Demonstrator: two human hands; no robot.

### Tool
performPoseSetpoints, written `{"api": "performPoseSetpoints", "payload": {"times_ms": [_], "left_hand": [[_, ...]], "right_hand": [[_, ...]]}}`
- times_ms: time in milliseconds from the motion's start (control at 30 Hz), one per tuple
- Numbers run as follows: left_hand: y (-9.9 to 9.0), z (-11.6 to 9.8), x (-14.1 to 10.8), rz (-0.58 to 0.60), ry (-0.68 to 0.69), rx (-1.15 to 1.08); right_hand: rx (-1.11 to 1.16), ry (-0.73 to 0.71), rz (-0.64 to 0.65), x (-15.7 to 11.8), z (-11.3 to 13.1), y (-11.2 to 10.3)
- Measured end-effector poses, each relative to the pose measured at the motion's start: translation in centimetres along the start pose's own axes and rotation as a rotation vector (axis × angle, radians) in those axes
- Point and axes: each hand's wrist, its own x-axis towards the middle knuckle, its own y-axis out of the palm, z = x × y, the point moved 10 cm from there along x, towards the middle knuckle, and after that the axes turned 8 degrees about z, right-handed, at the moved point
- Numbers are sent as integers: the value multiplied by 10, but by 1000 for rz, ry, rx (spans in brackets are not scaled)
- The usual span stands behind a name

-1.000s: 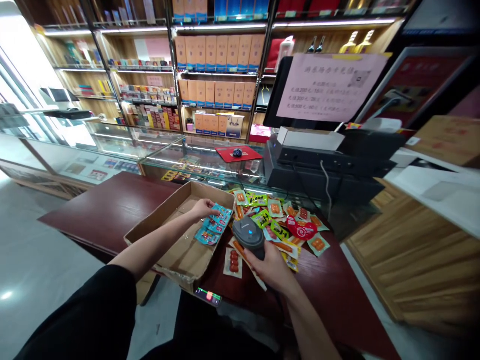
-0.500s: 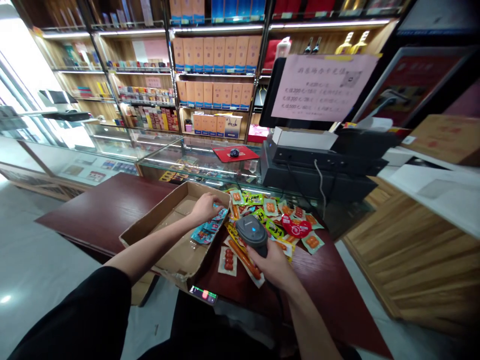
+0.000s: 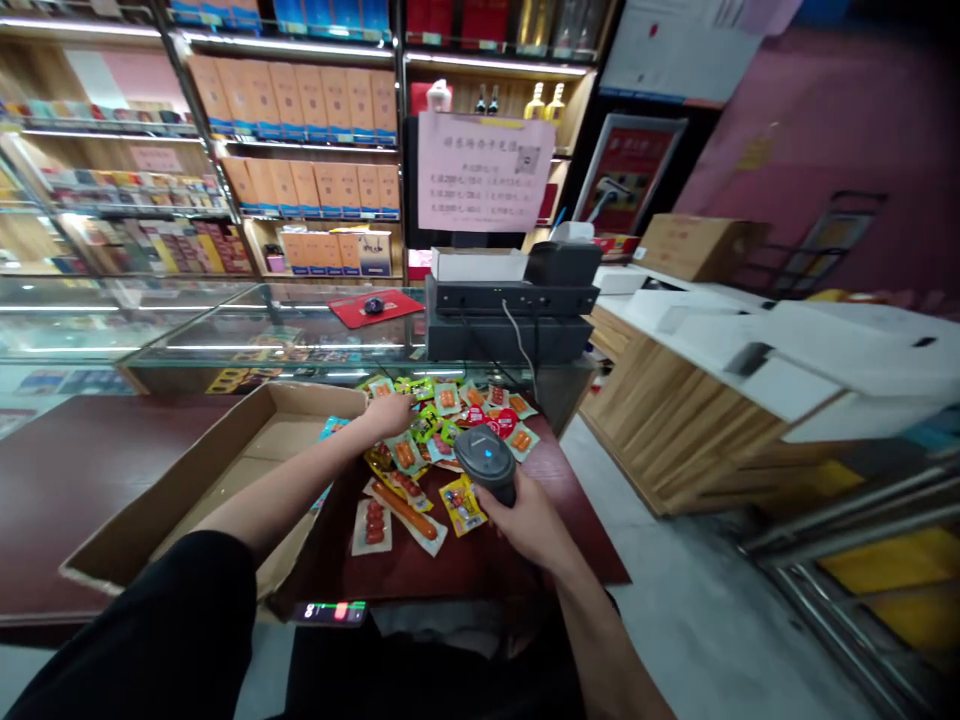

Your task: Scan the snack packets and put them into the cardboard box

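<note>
Nearest us, a phone (image 3: 328, 611) lies at the table's (image 3: 90, 470) front edge, its screen lit. Our right hand (image 3: 525, 520) wraps its fingers tight round the grip of a grey barcode scanner (image 3: 486, 460), head pointed down at the snack packets (image 3: 442, 420). The scanner is smooth moulded plastic, rounded at the head, with a small blue light on top.

Our left hand (image 3: 390, 412) reaches past the cardboard box (image 3: 202, 480) and rests on the near edge of the packet pile, fingers curled down on a packet; whether it is gripped or only touched we cannot tell.

Step in hand, as we judge it: picking one packet for scanning. The next move calls for lifting a single packet free of its neighbours and turning its code to the scanner head.

Packets are flat, glossy film, green, yellow, red and clear, showing sausage-like pieces; they overlap loosely on the dark red lacquered table. The box is matte corrugated board, flaps up, with blue packets (image 3: 330, 428) inside by its far wall.

Beyond: glass counter (image 3: 225, 340), black till unit (image 3: 510, 300), pink paper notice (image 3: 484, 170), shelves of orange cartons (image 3: 300, 100).
</note>
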Motion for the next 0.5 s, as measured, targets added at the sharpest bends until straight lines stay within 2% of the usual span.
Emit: {"api": "performPoseSetpoints", "payload": {"times_ms": [167, 267, 400, 500], "left_hand": [[15, 1, 12, 119, -142, 110], [15, 0, 12, 119, -165, 107], [0, 6, 8, 26, -164, 1], [-23, 13, -5, -141, -124, -225]], "right_hand": [[37, 42, -31, -11, -11, -15], [45, 46, -34, -15, -15, -18], [36, 44, -29, -15, -19, -18], [40, 35, -14, -12, -21, -15]]}}
